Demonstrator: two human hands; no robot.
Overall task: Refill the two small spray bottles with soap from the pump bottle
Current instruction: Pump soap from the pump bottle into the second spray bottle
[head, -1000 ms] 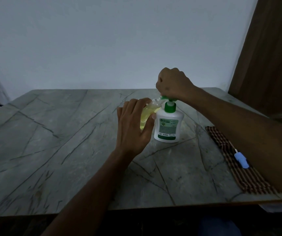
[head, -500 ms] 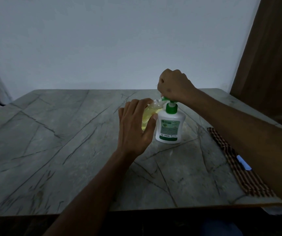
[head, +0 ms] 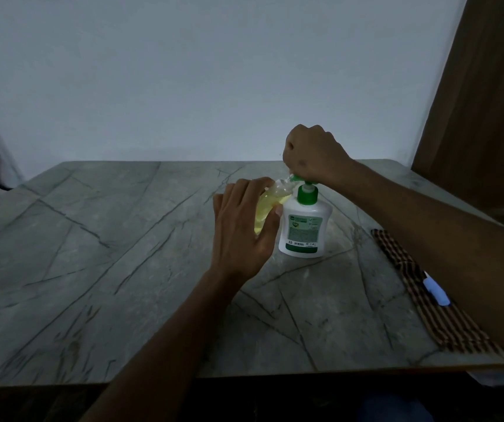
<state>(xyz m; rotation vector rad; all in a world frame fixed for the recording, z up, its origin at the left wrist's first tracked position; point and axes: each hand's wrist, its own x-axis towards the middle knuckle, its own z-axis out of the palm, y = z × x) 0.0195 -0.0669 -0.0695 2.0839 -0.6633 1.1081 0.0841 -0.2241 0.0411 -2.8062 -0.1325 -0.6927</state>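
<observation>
A white pump bottle [head: 305,228] with a green collar and label stands upright on the marble table [head: 98,254]. My right hand [head: 313,153] is closed in a fist on top of its green pump head. My left hand [head: 243,231] holds a small clear spray bottle [head: 270,202] with yellow soap inside, tilted so its open neck sits under the pump's nozzle. Most of the small bottle is hidden by my fingers. A second spray bottle is not visible.
A striped brown cloth [head: 427,300] lies along the table's right edge, with a pale blue spray cap [head: 435,289] on it, partly behind my right forearm. A wooden door [head: 488,117] stands at the right. A white wall is behind the table.
Both hands and both bottles hold nearly the same pose; the pump head appears slightly higher now than one second ago.
</observation>
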